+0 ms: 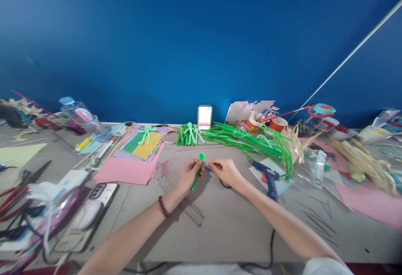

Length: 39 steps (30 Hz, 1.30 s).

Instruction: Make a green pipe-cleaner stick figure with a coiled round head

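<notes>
My left hand (189, 175) is closed round a green pipe cleaner stem (196, 177) topped with a small green pom-pom (202, 156). My right hand (226, 171) pinches a small dark object against the stem, just right of my left fingers; I cannot make out what it is. Both hands hover over the grey table (226, 220) near its middle. A clear ruler (185, 201) lies under my left wrist, which wears a dark red bead bracelet.
A blue glue gun (266, 177) lies right of my hands, its cord running toward me. Loose green pipe cleaners (251, 141) and green figures (189, 133) sit behind. Pink and coloured paper (132, 166), a phone (99, 192), scissors and a bottle (82, 115) crowd the left.
</notes>
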{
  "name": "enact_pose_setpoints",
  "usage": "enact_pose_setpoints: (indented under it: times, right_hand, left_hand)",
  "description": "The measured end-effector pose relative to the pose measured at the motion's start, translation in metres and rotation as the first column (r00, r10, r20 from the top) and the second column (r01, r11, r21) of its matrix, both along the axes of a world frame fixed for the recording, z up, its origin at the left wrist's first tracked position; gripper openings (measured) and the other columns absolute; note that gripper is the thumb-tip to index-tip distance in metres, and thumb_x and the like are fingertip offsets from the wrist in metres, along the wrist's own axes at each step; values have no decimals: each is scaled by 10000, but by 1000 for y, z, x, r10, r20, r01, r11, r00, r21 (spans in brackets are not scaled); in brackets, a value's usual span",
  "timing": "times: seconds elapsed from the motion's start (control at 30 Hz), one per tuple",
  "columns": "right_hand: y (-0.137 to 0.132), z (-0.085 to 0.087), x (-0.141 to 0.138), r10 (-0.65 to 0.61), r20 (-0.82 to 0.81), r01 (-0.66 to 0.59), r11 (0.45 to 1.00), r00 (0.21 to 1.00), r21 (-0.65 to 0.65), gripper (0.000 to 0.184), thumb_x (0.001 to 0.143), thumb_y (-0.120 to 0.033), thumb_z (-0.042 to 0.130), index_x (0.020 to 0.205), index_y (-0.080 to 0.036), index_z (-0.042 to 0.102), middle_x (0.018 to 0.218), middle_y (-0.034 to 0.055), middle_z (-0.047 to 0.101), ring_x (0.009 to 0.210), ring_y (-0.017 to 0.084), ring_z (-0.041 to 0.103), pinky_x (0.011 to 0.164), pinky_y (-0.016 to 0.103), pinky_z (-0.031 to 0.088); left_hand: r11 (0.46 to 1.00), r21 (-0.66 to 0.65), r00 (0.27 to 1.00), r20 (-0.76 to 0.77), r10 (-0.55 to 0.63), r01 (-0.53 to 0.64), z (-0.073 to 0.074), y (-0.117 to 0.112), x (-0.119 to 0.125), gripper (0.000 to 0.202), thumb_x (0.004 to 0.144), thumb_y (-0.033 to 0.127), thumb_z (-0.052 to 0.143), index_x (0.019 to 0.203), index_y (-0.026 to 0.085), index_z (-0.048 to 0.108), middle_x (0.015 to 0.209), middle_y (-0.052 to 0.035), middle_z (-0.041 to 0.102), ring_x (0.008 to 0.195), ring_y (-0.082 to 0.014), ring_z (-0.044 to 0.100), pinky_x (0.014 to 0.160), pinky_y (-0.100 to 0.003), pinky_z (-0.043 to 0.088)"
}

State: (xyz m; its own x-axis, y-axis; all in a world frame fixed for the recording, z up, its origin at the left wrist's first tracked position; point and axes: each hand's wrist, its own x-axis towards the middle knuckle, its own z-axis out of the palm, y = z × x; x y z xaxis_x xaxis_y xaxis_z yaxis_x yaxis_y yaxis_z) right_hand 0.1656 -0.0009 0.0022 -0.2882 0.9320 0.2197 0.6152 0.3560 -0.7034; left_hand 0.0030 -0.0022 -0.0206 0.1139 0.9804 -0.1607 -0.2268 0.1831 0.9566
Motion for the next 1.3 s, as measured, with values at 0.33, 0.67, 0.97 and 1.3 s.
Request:
enact_pose_setpoints:
  times: [0.33,0.67,0.97,1.3]
  right_hand:
    - [1,-1,2,2,13,-2,1000,1000,16,217,810,-203,510,765,-171,720,647,26,684,563,129,557,561,214,381]
    - [1,-1,3,8,15,-8,1000,1000,24,214,809,-180,508,750,-173,713,658,28,684,581,130,559,579,215,377]
    - [2,-5,2,3,31,-4,1000,1000,20,211,813,-186,510,767,-168,716,660,31,686,581,129,560,575,213,374]
    - [1,-6,0,-5,28,5,1000,1000,-9,197,811,-195,520,757,-183,709,632,32,674,557,137,555,559,225,383]
  left_hand:
    - [998,-46,998,61,-35,37,-2,0,-1,299,662,424,683,729,140,619,607,4,593,498,-94,513,516,-226,409]
    - [997,-58,995,90,-38,44,-5,0,-2,255,632,356,716,736,132,650,618,-2,608,493,-80,510,508,-207,394]
    - [999,-54,999,38,-3,5,-2,-2,0,386,630,454,713,811,115,677,607,-5,599,484,-81,497,487,-205,387]
    - [1000,14,998,-53,14,-14,-2,-3,1,391,669,495,658,757,114,641,562,6,565,456,-84,488,451,-205,370]
